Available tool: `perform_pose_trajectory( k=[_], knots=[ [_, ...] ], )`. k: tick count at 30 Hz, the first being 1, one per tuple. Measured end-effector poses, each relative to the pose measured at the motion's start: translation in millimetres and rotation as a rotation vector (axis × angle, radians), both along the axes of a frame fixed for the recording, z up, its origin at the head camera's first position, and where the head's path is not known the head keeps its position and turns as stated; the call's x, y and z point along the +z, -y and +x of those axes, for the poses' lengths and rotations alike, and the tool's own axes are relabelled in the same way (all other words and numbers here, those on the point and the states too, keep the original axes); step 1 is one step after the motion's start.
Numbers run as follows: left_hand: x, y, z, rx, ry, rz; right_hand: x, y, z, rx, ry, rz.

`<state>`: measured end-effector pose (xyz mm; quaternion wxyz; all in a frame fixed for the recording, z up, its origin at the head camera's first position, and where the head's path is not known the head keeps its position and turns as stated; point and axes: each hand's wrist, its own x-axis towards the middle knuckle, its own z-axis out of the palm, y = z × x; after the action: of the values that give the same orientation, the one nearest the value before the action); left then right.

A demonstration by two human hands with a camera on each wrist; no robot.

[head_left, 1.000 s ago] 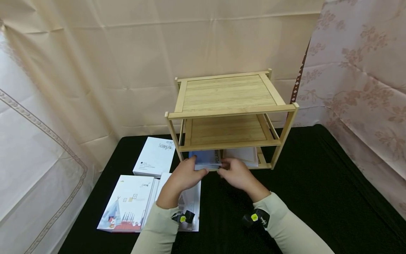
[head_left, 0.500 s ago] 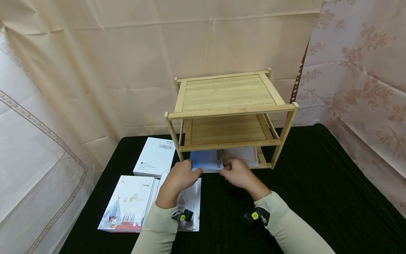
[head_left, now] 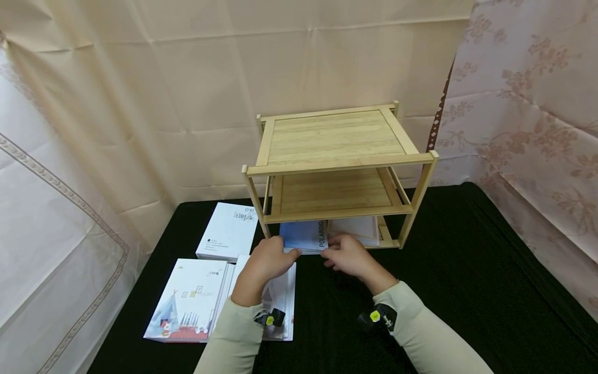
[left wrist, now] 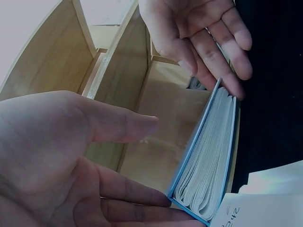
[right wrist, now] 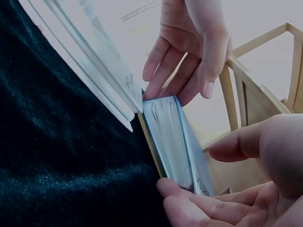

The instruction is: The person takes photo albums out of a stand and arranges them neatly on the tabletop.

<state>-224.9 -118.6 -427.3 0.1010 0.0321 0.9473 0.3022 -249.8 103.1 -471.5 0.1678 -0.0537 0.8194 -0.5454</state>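
A blue photo album (head_left: 302, 235) marked POLAROID, thick with pages, lies on the bottom tier of a wooden shelf (head_left: 334, 136). Its page edges (left wrist: 206, 158) face the front. My left hand (head_left: 269, 258) is at the album's left end, its extended fingers against the side and the thumb held away. At the other end is my right hand (head_left: 348, 254), its fingers (right wrist: 189, 210) touching the album's corner, thumb apart from the cover. A pale, whitish flat item (head_left: 357, 228) lies beside the album on the same tier.
A white book (head_left: 229, 231) and another with a tent drawing (head_left: 187, 298) lie left of the shelf. More white books (head_left: 282, 291) lie partly under my left forearm. Black cloth (head_left: 467, 291) covers the table; a beige curtain (head_left: 187, 93) hangs behind.
The album slid slightly forward and right between one second and half a second ago, its lettering showing more. My left hand moved slightly down and left; since then, little has changed.
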Motion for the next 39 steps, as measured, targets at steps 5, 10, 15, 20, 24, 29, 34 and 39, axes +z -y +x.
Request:
perform_pose_trajectory(
  k=[5, 10, 15, 20, 24, 29, 34, 39],
  knots=[
    [2.1, 1, 0.2, -0.007, -0.040, -0.001, 1.8, -3, -1.1, 0.002, 0.028, -0.024],
    [9.0, 2, 2.8, -0.002, -0.077, 0.006, 6.0, -6, -1.5, -0.024, 0.026, -0.021],
    [14.4, 4, 6.3, 0.033, -0.088, 0.001, 5.2, -6, -1.6, -0.037, 0.008, -0.019],
    [17.0, 5, 6.1, 0.057, -0.084, -0.002, 2.8, -6, -2.0, -0.051, -0.020, -0.016],
    [17.7, 6, 5.1, 0.042, -0.072, -0.015, 2.9, -8, -2.7, -0.061, -0.031, -0.012],
    [15.0, 10, 2.9, 0.006, -0.024, -0.044, 2.8, -9, -4.5, -0.064, -0.007, -0.042],
    [9.4, 13, 0.4, 0.011, 0.032, -0.013, -0.1, -9, -4.6, -0.046, 0.049, -0.093],
    [5.1, 16, -0.9, 0.013, 0.035, 0.009, -0.6, -9, -3.2, -0.005, 0.086, -0.086]
  ],
)
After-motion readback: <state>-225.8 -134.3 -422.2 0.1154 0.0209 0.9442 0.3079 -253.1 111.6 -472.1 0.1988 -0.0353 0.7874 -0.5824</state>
